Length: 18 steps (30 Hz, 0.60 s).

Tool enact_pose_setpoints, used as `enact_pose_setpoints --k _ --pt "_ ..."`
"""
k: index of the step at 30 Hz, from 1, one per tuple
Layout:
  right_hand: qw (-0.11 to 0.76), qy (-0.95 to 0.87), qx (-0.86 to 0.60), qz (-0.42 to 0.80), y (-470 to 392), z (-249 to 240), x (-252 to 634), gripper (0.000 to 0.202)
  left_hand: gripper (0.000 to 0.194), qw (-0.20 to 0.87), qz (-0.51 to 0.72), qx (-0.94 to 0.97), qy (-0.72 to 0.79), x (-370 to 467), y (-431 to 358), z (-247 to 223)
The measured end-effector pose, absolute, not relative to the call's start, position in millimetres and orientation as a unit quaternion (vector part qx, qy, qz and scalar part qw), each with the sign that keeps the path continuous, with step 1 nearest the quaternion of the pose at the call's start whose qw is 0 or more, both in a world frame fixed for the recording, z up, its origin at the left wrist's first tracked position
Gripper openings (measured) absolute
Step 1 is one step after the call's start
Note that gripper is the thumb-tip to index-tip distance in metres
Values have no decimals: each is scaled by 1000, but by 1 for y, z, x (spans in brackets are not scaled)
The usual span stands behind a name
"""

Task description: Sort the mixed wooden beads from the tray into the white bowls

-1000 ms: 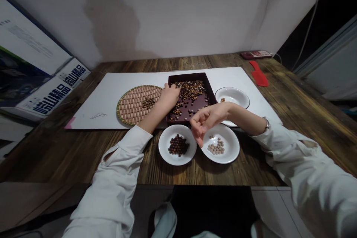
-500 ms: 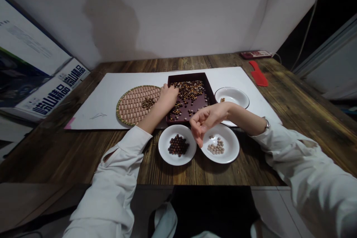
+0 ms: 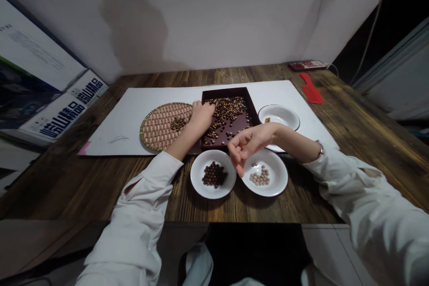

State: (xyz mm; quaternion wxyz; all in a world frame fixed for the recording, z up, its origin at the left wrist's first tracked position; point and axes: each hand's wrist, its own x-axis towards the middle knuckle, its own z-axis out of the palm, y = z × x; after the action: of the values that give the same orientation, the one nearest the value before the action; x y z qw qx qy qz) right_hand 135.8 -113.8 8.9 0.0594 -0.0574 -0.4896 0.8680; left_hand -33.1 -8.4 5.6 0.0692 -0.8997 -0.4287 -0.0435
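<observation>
My left hand reaches over the left edge of a dark red tray full of mixed brown, yellow and pale beads; its fingertips are bent down and hidden. My right hand hangs between two white bowls, fingers curled together, and what they hold cannot be made out. Dark red beads lie in the left bowl. Pale beads are in the right bowl. A round woven mat carries a small pile of brown beads.
Behind my right wrist is a white dish with a few yellowish beads. A red comb and a phone with a cable lie at the back right. White paper lies under the tray. Boxes stand at the left.
</observation>
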Motion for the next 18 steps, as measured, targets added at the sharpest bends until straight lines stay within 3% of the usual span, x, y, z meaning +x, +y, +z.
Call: enact_pose_setpoints --k 9,18 --pt "59 -491 -51 868 -114 8 136 15 38 123 -126 -875 -451 -33 -6 1" --pt "62 -489 -51 869 -114 6 136 14 40 100 -94 -906 -400 -32 1 -2"
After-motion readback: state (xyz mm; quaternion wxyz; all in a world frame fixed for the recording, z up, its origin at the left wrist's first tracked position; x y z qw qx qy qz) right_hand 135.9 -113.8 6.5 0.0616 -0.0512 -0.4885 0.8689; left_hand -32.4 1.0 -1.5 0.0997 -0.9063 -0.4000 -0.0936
